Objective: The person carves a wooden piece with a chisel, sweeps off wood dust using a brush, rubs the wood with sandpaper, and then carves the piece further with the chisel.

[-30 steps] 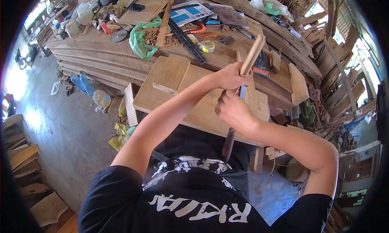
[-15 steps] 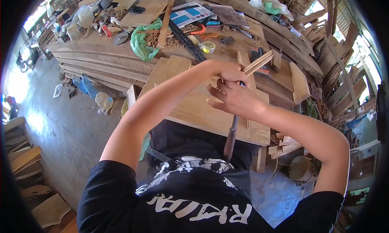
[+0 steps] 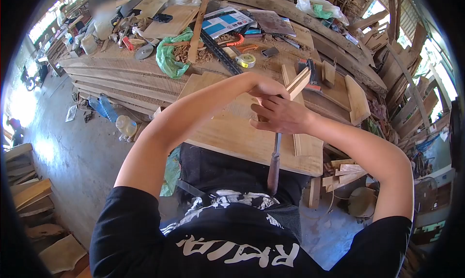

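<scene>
Left hand (image 3: 270, 89) is closed around a pale wooden piece (image 3: 299, 84), whose free end is pointed up and to the right, beyond the fingers. Right hand (image 3: 286, 114) is placed just below it, close against it, with its fingers partly curled; whether anything is gripped by the right hand cannot be told. Below the right hand, a metal shaft and dark handle of a chisel-like tool (image 3: 273, 174) are seen, the handle being directed back toward the person's body; its upper end is hidden by the hands.

Both hands are held above a pale wooden board (image 3: 242, 142), by whose right side a thin wooden strip (image 3: 303, 145) is borne. Beyond it, a worktop (image 3: 131, 67) is formed by thick stacked planks. On it are laid a green plastic bag (image 3: 170, 64) with shavings beside it, a long wooden slat (image 3: 198, 31), a black ruler (image 3: 220, 50) set at a slant, and a yellow tape measure (image 3: 246, 60). Nearer the wooden piece, a small wooden block (image 3: 328, 74) is set upright. To the right of the board and lower down, wooden offcuts (image 3: 345, 175) are piled. On the floor (image 3: 63, 157) at the left, blue plastic bottles (image 3: 102, 107) are seen.
</scene>
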Demonstrator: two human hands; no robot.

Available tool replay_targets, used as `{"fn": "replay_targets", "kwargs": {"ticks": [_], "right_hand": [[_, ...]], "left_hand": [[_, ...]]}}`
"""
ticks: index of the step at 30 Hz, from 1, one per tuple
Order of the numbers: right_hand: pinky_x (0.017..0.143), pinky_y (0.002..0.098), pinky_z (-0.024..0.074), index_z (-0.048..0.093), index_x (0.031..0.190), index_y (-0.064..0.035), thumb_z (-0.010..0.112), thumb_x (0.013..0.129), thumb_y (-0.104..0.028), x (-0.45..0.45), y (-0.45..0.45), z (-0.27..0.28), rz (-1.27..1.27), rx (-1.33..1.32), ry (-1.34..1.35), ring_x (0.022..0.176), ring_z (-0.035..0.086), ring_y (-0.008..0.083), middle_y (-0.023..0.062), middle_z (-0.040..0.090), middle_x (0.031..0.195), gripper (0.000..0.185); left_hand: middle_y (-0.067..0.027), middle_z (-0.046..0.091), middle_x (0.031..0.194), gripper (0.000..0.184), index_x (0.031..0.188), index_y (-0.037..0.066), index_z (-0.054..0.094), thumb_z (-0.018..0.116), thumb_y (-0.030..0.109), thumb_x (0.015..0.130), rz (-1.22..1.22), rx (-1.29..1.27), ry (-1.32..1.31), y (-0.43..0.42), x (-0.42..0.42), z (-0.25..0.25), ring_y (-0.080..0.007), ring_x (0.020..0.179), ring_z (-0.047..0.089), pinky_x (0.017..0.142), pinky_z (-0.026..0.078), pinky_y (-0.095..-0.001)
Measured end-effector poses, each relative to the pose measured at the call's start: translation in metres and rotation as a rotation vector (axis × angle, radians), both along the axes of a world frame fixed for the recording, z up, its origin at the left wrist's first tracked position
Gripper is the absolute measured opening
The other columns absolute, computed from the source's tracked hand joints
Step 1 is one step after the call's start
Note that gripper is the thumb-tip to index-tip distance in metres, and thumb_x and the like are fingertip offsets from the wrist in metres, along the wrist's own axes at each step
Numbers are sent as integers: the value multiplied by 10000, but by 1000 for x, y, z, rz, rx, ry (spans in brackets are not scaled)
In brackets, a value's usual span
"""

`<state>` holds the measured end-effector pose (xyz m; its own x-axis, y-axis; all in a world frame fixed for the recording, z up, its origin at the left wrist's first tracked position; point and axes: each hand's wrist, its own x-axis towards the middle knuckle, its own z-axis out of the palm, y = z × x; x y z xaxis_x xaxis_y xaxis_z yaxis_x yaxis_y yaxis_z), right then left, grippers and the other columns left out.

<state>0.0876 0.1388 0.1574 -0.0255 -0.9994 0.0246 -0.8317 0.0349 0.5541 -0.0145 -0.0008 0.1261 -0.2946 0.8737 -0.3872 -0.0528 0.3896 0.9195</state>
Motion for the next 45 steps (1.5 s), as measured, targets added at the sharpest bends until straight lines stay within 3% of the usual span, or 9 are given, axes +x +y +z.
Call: {"fn": "replay_targets", "kwargs": {"ticks": [8, 11, 15, 20, 24, 28, 33, 38, 45], "right_hand": [[817, 327, 444, 571, 1043, -172, 590, 802, -199, -1, 14, -13, -23, -92, -9, 943, 503, 219, 56, 438, 1012, 243], [824, 335, 451, 554, 1036, -159, 588, 803, -195, 2, 21, -8, -24, -138, 37, 939, 497, 229, 73, 427, 1024, 238], [823, 358, 460, 500, 1070, -145, 577, 814, -184, 6, 31, 4, -82, -108, 62, 939, 498, 240, 92, 433, 1061, 270], [816, 368, 464, 460, 1093, -141, 572, 818, -174, 5, 29, 7, -141, -150, 92, 940, 505, 246, 106, 436, 1106, 299], [819, 370, 464, 478, 1087, -140, 574, 817, -164, -1, 18, 21, -169, -189, 118, 945, 508, 253, 109, 439, 1114, 287], [826, 383, 469, 526, 1092, -133, 578, 817, -154, -6, 8, 32, -208, -324, 109, 971, 522, 269, 121, 452, 1134, 281], [862, 409, 429, 537, 1128, -134, 628, 807, -150, -13, 8, 31, -361, -530, 68, 983, 547, 278, 120, 460, 1158, 334], [903, 415, 387, 546, 1150, -133, 680, 823, -175, -23, 13, 21, -481, -694, 28, 993, 565, 259, 93, 493, 1109, 356], [848, 446, 502, 541, 1170, -105, 672, 865, -185, -30, 25, 34, -603, -785, -277, 1007, 590, 342, 106, 523, 1110, 342]], "left_hand": [[-128, 616, 1176, 723, 1327, -2, 496, 376, 617, 973, 158, 318, -234, -19, 36, -3, -167, 954, 606, 823, 487, -312], [-133, 615, 1162, 774, 1403, 3, 407, 365, 639, 964, 583, 566, -357, -27, 60, -30, -177, 954, 618, 809, 487, -307], [-144, 595, 1216, 742, 1456, 59, 354, 340, 622, 974, 654, 739, -441, -40, 122, -75, -204, 1020, 620, 885, 486, -316], [-125, 617, 1082, 618, 1420, 48, 389, 504, 464, 978, 812, 715, -209, -29, 206, -105, -213, 915, 630, 858, 490, -294], [-104, 628, 871, 515, 1326, 7, 448, 639, 290, 941, 795, 530, 384, -20, 225, -94, -202, 777, 631, 722, 504, -292], [-116, 555, 639, 278, 1008, 5, 490, 616, 245, 945, 837, 303, 349, -21, 221, -73, -196, 565, 589, 547, 449, -366], [-28, 530, 690, 233, 1056, 0, 542, 607, 197, 951, 906, 294, 489, -42, 213, -63, -94, 542, 526, 507, 434, -276], [-239, 574, 683, 278, 961, -20, 532, 635, 230, 898, 879, 151, 813, -67, 212, -24, -452, 684, 583, 612, 433, -471], [-182, 472, 625, 328, 868, -11, 486, 667, 263, 886, 785, -1, 847, -105, 212, 14, -340, 577, 459, 558, 335, -410]]}}
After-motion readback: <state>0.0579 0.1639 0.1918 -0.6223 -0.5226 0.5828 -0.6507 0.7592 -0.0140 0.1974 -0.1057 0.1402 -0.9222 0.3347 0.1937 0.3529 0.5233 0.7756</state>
